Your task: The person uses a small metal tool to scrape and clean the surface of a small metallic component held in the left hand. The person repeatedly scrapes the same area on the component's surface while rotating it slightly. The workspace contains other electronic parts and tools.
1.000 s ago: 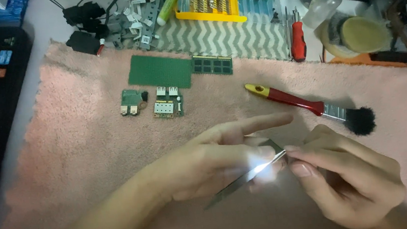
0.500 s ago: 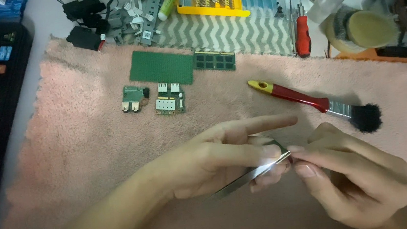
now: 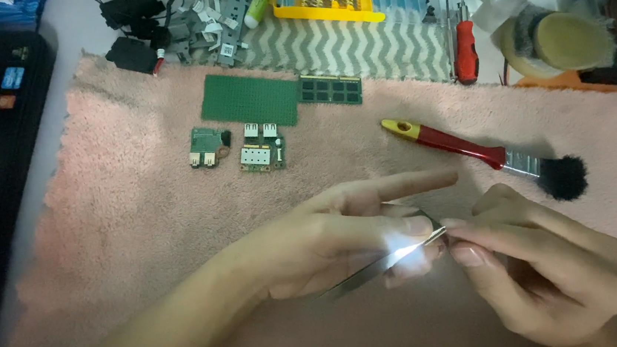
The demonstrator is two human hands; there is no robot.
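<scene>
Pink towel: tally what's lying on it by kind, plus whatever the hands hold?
Green circuit boards: 4 (plain green board, memory module, small board, small board with metal shield)
Brush: 1
Tweezers, in left hand, right hand at the tip: 1
Total: 6

Slim metal tweezers (image 3: pixel 376 268) slant over the pink towel (image 3: pixel 128 234), shining in glare, tips up-right where both hands' fingertips meet; what they pinch is too small to tell.
</scene>
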